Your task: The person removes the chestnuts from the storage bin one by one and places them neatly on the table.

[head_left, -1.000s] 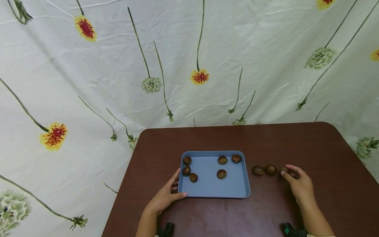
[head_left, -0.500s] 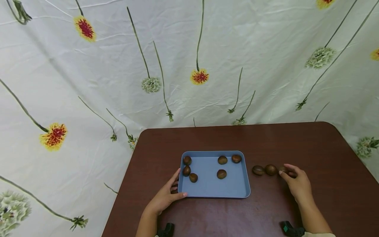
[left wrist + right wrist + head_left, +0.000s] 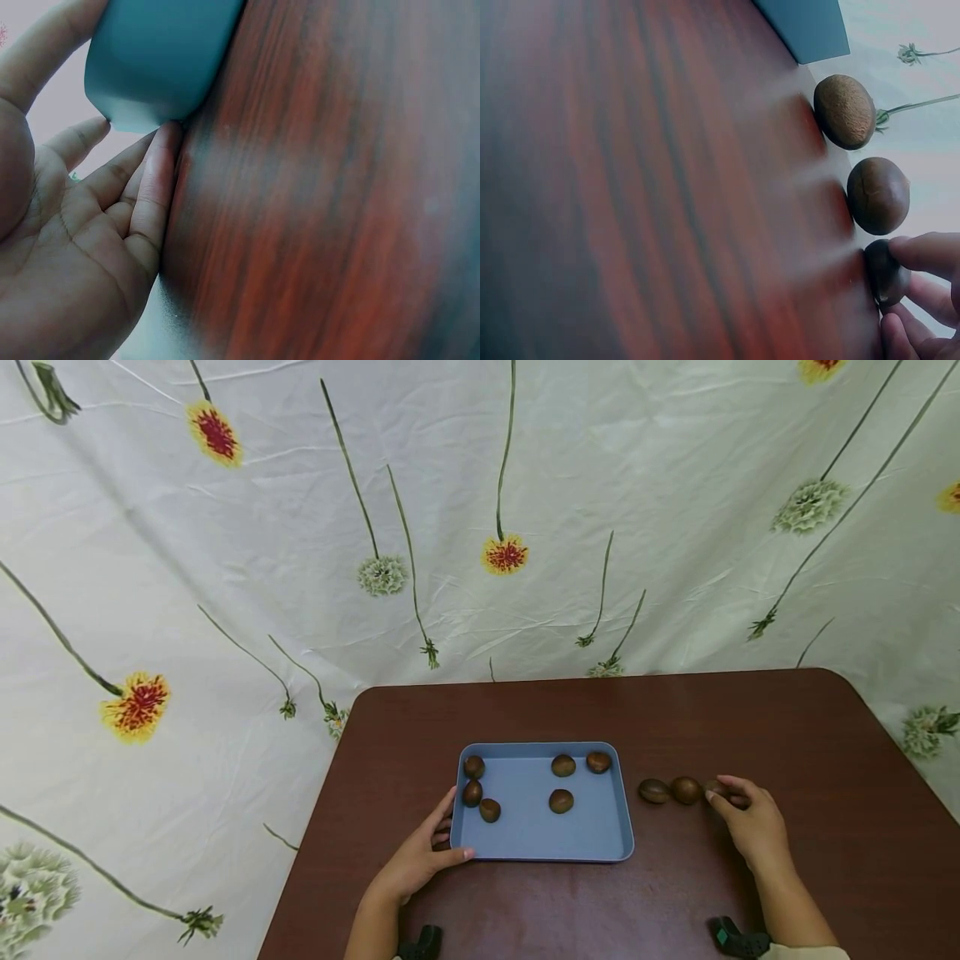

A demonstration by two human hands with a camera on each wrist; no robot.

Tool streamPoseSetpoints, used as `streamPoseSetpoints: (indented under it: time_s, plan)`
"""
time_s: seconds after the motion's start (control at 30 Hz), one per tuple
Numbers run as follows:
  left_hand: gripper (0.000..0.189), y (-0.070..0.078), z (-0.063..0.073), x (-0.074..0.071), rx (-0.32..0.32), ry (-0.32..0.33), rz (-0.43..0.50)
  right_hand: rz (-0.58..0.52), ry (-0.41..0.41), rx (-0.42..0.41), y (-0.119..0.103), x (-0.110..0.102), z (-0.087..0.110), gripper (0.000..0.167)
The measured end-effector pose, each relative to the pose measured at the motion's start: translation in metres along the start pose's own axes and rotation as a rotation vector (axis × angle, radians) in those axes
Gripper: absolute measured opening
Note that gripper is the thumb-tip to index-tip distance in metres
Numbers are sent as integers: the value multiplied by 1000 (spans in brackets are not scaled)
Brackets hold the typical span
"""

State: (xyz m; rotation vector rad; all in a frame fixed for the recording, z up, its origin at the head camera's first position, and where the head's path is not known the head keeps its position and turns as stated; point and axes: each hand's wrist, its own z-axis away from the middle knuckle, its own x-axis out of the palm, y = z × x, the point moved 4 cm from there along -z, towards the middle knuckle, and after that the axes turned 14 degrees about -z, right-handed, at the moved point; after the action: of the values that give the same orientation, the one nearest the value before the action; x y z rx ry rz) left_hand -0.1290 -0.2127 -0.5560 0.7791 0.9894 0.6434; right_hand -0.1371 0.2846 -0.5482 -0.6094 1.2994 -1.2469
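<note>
My left hand (image 3: pixel 412 864) grips the near left corner of a blue tray (image 3: pixel 521 837). Its thumb lies on the front rim and its fingers are against the left side, as the left wrist view also shows at the tray wall (image 3: pixel 161 60). On the table's right part, my right hand (image 3: pixel 759 833) pinches a brown chestnut (image 3: pixel 886 271) between thumb and fingers, the nut touching or nearly touching the tabletop. Left of it, in a row, lie a round chestnut (image 3: pixel 686 790) and a flatter one (image 3: pixel 654 791), between hand and tray.
Several chestnuts sit in the tray, some along its left side, such as one chestnut (image 3: pixel 490 810), others toward the right, such as another chestnut (image 3: pixel 561 801). The dark wooden table (image 3: pixel 570 910) ends at a flower-printed cloth (image 3: pixel 450 610) behind it.
My right hand has shifted slightly left with the pinched chestnut, bringing it close beside the round one in the row. My left hand and the tray have not moved.
</note>
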Motion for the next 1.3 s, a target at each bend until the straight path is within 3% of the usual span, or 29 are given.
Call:
streamPoseSetpoints:
  time_s: [0.23, 0.53, 1.07, 1.3]
  plan:
    - [102, -1, -1, 0, -2, 6, -6, 3, 19, 10, 0, 1, -2, 63]
    - [102, 0, -1, 0, 4, 7, -11, -72, -5, 16, 2, -3, 0, 70]
    - [103, 1, 0, 0, 9, 3, -24, -151, 100, -9, -2, -8, 22, 70]
    - [102, -1, -1, 0, 7, 8, -15, -174, 71, -43, -12, -3, 31, 69]
